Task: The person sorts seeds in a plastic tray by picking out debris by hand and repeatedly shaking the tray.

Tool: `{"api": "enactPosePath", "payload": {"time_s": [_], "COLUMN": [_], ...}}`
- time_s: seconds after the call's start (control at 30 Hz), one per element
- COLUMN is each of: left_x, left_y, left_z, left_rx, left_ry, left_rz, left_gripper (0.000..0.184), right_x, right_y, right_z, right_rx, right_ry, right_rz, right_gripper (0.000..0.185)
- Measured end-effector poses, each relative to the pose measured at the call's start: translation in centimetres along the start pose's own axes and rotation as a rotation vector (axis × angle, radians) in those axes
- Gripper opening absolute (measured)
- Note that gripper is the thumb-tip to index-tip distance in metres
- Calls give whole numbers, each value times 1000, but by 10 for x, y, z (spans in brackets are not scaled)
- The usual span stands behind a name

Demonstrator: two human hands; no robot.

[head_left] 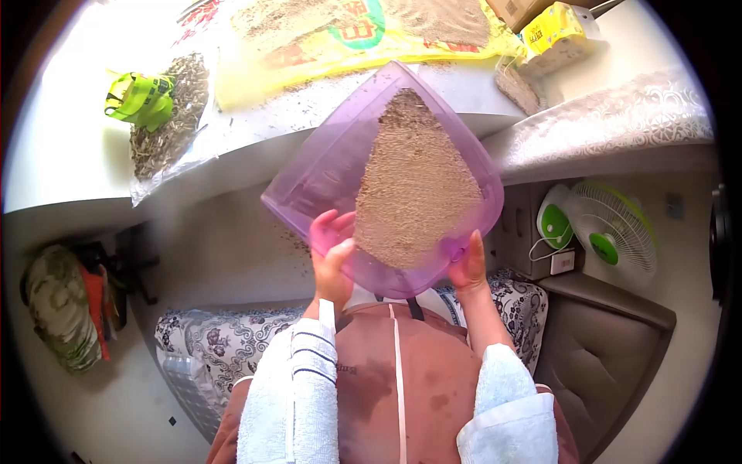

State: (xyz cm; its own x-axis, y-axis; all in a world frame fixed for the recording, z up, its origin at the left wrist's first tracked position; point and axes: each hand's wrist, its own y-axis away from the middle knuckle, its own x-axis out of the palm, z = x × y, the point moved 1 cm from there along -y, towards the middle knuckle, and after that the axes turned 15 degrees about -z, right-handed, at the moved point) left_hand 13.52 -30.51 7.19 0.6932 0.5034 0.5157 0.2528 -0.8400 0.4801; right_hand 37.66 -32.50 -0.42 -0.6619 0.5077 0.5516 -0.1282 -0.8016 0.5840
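A translucent purple plastic container (309, 174) is held up in front of my body, tilted, one corner toward the table. Tan grains (417, 182) are heaped inside it, with darker bits near the far corner. My left hand (332, 247) grips the near left edge, its fingers showing at the wall. My right hand (469, 267) grips the near right edge, thumb up along the side. Beyond the container, a yellow printed plastic sheet (263, 77) with brown grains spread on it lies on the white table (69, 155).
A clear bag of dried plant pieces (174, 127) with a green package (141, 100) is at the table's left. A yellow tissue pack (556, 35) stands at the back right. To the lower right are a fan (610, 232) and a brown padded seat (603, 348).
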Motion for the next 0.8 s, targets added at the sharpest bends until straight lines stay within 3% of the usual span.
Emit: {"api": "enactPosePath", "payload": {"time_s": [0.07,0.17,0.23,0.3,0.43,0.47,0.57,0.63,0.7,0.8], "left_x": [-10,-18,-25,-39,-60,-58,-41,-42,-73,-90], "left_y": [-5,-10,-16,-25,-46,-50,-48,-47,-65,-74], "left_z": [-15,-39,-41,-44,-60,-60,-39,-38,-55,-73], "left_rx": [-11,38,51,15,-83,-77,19,-38,-138,-273], "left_ry": [37,-30,-135,-148,14,24,-144,-33,30,25], "left_rz": [-25,44,53,43,-54,-73,-227,-218,-102,-134], "left_gripper": [55,56,55,54,49,49,46,46,46,45], "right_x": [34,60,97,123,145,139,110,115,124,131], "right_y": [4,-30,-40,-33,-13,-19,-56,-50,-38,-31], "right_z": [35,83,82,61,13,8,20,15,-12,-37], "right_rx": [-12,-66,57,-184,-270,-81,114,47,-271,-57], "right_ry": [-8,306,362,793,632,565,452,420,601,587], "right_rz": [180,336,439,311,370,288,267,300,289,193], "right_gripper": [81,95,73,66,72,76,78,77,75,73]}}
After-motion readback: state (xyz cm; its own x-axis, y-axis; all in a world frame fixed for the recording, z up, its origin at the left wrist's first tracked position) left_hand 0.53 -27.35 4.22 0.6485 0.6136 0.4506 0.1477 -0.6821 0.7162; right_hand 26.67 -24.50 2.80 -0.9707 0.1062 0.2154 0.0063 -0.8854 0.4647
